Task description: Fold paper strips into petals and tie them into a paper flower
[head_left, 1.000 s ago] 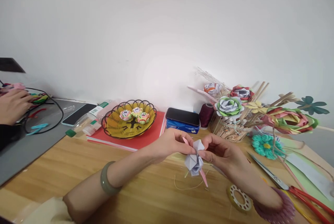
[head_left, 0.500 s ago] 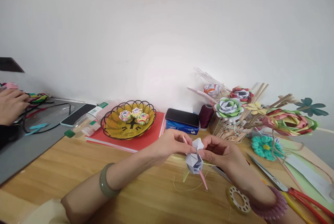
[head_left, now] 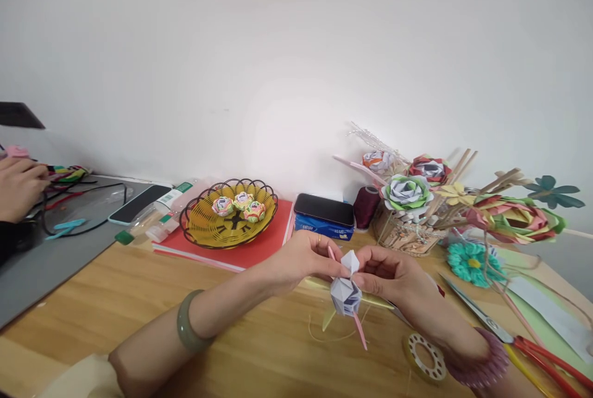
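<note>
Between both hands hangs a folded paper flower (head_left: 345, 294), with white-grey faceted petals and pink and yellow strips sticking out of it. My left hand (head_left: 311, 259) pinches it from the left, thumb and fingertips near the upper white petal. From the right, my right hand (head_left: 389, 274) is closed on it too, its thumb against the same narrow middle. Fingers partly hide where the folds meet. A thin thread (head_left: 319, 335) loops on the table beneath the flower.
A tape roll (head_left: 425, 356) and red-handled scissors (head_left: 493, 326) lie at the right. Paper flowers (head_left: 406, 196) stand in a holder behind. A yellow basket (head_left: 199, 225) with small paper flowers rests on red paper (head_left: 278, 240). At far left is another person's hand (head_left: 21, 188).
The paper flower has shifted slightly downward, and its yellow strips show more to the right and below. Both hands keep their pinch. The other person's hand moved a little left.
</note>
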### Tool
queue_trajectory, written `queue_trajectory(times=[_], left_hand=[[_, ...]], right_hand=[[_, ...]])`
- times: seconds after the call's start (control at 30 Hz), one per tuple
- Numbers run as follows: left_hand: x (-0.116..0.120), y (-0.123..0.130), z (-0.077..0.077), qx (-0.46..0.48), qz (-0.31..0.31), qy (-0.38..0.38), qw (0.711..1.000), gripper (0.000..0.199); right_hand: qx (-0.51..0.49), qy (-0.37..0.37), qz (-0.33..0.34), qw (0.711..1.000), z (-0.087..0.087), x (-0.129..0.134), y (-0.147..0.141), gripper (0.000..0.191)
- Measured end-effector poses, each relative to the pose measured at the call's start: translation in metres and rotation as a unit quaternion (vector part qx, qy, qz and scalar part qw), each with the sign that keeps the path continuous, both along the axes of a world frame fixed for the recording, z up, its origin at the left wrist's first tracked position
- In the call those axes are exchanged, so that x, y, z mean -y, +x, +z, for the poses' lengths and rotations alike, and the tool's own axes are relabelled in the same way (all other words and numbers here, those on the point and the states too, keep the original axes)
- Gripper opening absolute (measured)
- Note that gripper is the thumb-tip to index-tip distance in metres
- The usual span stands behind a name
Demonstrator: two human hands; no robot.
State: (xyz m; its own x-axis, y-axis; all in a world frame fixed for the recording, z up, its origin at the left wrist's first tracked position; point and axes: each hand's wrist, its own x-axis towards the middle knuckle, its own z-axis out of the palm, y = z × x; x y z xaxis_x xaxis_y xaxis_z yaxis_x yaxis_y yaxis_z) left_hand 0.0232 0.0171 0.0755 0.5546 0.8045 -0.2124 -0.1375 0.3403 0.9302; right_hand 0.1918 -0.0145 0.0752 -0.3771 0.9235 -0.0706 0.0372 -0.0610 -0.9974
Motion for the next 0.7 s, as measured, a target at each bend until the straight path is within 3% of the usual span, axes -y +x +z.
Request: queue_trajectory(times=[0.27,0.7], left_hand=[[-0.003,-0.004,-0.002,0.006,-0.055,-0.014,0.998,0.024],[0.004,0.004,-0.003,-0.1,0.046,0.051,0.993,0.014]], right_hand=[[-0.007,0.02,-0.018,1.0,-0.006,-0.001,0.002,0.016],[0.06,0.041,-0.047,0.996,-0.011,-0.001,-0.001,0.024]])
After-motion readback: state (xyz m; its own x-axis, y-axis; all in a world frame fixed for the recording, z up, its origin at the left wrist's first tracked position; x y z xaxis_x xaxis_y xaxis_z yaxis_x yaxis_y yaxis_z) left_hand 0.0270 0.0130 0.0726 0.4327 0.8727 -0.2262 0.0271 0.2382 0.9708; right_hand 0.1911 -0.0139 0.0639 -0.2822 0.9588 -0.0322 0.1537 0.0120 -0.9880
